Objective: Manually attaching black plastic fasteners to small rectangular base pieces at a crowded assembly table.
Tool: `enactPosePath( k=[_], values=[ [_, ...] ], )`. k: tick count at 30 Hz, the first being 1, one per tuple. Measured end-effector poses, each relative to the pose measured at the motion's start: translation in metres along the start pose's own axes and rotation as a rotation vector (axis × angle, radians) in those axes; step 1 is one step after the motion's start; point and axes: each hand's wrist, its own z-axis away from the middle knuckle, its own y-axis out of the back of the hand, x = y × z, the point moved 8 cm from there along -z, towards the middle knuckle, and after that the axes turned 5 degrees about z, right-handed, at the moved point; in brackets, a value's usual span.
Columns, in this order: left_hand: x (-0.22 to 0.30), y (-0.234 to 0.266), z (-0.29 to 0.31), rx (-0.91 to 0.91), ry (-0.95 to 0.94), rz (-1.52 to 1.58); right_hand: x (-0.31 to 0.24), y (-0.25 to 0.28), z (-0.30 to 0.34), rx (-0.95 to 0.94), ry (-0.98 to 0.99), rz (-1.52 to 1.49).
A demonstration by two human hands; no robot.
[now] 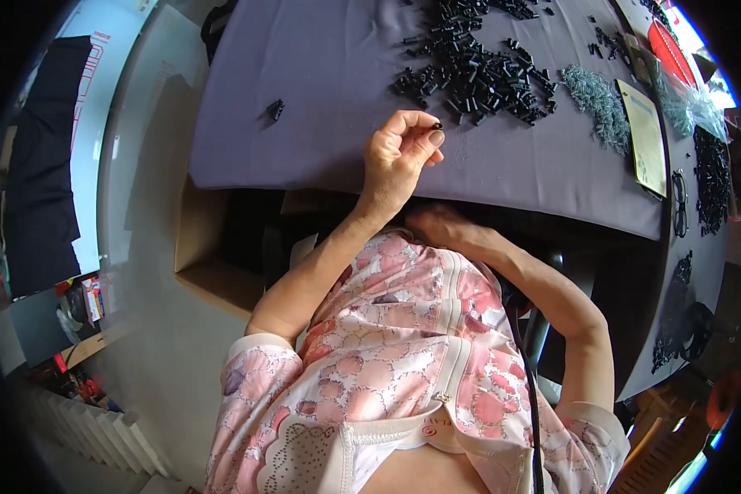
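Your left hand (397, 156) pinches a small black plastic piece (437, 126) between thumb and forefinger, grip closed on it, just above the tabletop (321, 74) edge; looks light, rigid, slippery, so hold its sides; pile of black parts (477, 74) at 1 o'clock; right hand (436, 224) under the edge, grip unclear.

Purple-covered table (321, 90), black parts (477, 74), probably plastic
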Motion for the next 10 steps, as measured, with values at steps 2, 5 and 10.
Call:
enactPosePath(
  k=[2, 5, 10],
  values=[
    [0.003, 0.001, -0.001, 0.009, 0.002, 0.004, 0.013, 0.003, -0.005, -0.057, -0.103, -0.114],
    [0.004, 0.002, -0.004, 0.010, 0.012, 0.053, 0.019, 0.000, 0.002, -0.002, -0.199, 0.094],
    [0.004, -0.001, -0.007, -0.005, -0.002, 0.038, 0.040, 0.019, 0.008, 0.253, -0.254, 0.463]
  ],
)
